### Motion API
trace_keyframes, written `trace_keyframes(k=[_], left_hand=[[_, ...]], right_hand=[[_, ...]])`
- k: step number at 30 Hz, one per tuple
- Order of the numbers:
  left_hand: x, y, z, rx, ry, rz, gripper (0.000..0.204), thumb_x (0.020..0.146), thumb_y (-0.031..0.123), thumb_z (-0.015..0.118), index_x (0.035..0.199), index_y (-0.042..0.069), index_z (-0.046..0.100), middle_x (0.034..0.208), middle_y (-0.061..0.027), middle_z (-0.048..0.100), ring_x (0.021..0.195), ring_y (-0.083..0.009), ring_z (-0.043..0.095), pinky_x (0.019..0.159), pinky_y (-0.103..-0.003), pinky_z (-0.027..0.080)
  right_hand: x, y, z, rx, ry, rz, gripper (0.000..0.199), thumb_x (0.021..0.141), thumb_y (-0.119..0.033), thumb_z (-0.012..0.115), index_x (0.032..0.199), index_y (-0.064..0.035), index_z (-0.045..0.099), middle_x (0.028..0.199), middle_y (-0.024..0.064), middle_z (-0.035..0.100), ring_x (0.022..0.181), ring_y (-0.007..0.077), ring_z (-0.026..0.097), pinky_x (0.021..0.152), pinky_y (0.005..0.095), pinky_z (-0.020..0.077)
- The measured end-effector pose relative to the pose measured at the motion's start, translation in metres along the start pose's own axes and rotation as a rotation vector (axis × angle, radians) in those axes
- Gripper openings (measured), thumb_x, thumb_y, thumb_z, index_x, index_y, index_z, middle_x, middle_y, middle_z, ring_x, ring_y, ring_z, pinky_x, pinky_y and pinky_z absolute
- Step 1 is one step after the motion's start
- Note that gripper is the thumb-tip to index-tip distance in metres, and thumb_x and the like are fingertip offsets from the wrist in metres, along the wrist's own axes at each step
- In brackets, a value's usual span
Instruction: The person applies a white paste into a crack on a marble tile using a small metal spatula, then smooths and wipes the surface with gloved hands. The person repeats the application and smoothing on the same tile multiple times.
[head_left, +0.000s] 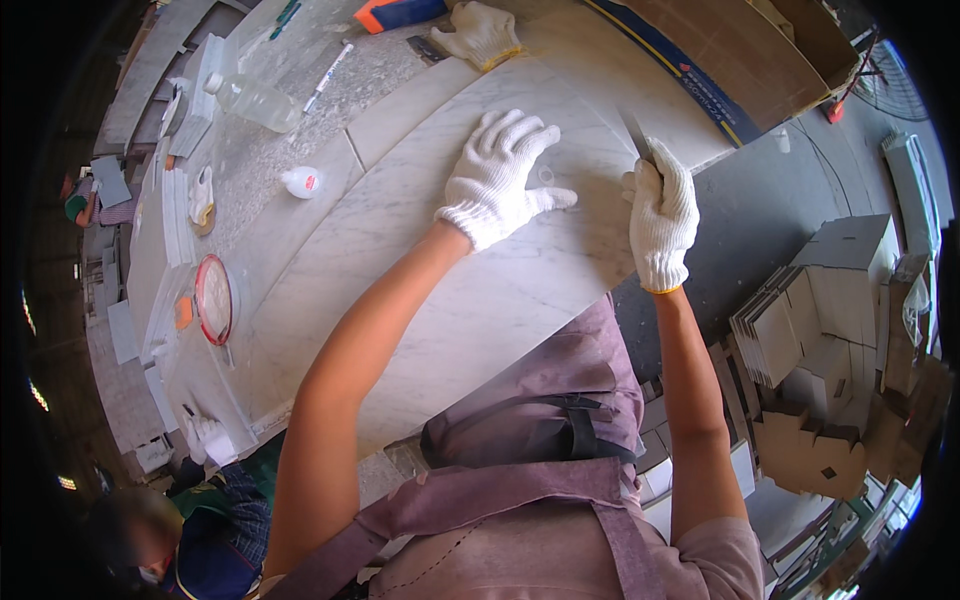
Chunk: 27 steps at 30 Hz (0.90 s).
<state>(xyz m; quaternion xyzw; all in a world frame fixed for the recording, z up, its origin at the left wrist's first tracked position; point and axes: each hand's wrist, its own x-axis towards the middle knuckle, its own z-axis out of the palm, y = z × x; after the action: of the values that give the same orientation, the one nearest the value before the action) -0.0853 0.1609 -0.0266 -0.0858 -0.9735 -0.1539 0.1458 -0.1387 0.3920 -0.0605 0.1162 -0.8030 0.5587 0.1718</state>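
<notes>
A large white marble slab [400,290] with grey veins lies across the worktable in front of me. My left hand [500,180], in a white knit glove, rests flat on it with the fingers spread. At the slab's right edge my right hand [663,215], gloved the same way, is closed around a tool with a thin grey blade [634,134]. The blade points up and away from me; its handle is hidden in the glove, so its exact kind does not show. Beyond my left hand lies a loose white glove [480,35] with a yellow cuff.
An open cardboard box [720,60] stands at the far right. On the left are a clear plastic bottle [252,100], a small white bottle [300,182], a marker [328,78] and a red-rimmed round dish [213,300]. A co-worker [215,520] is at lower left. Folded cartons [850,290] stack at right.
</notes>
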Motion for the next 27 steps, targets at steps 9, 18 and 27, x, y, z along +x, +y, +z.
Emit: trace_keyframes(k=[9, 18, 27], left_hand=[[-0.004, -0.017, -0.003, -0.045, 0.052, 0.043, 0.051, 0.099, 0.043, 0.075, 0.14, 0.014, 0.068, 0.148, -0.0097, 0.065, 0.149, -0.0328, 0.05, 0.131, -0.051, 0.032], [-0.024, -0.016, -0.02, -0.231, 0.014, 0.105, 0.045, 0.102, 0.03, 0.073, 0.144, 0.012, 0.068, 0.147, -0.0132, 0.067, 0.148, -0.0364, 0.054, 0.129, -0.052, 0.036], [-0.024, -0.005, -0.012, -0.204, 0.022, 0.094, 0.051, 0.1, 0.045, 0.073, 0.139, 0.012, 0.07, 0.141, -0.0105, 0.07, 0.144, -0.0352, 0.056, 0.129, -0.052, 0.035]], right_hand=[[0.0, -0.006, -0.001, -0.001, 0.016, 0.035, 0.029, 0.102, -0.009, 0.071, 0.13, -0.0084, 0.075, 0.106, 0.0131, 0.076, 0.093, 0.0276, 0.075, 0.087, 0.0377, 0.059], [0.0, 0.001, -0.003, -0.069, -0.024, -0.069, 0.029, 0.109, -0.003, 0.064, 0.138, -0.0037, 0.068, 0.103, 0.0074, 0.072, 0.081, 0.0111, 0.07, 0.073, 0.0273, 0.0598], [-0.001, -0.003, -0.002, -0.002, 0.01, 0.043, 0.029, 0.101, -0.009, 0.071, 0.13, -0.0077, 0.074, 0.111, 0.0146, 0.077, 0.099, 0.0298, 0.075, 0.091, 0.0387, 0.0589]])
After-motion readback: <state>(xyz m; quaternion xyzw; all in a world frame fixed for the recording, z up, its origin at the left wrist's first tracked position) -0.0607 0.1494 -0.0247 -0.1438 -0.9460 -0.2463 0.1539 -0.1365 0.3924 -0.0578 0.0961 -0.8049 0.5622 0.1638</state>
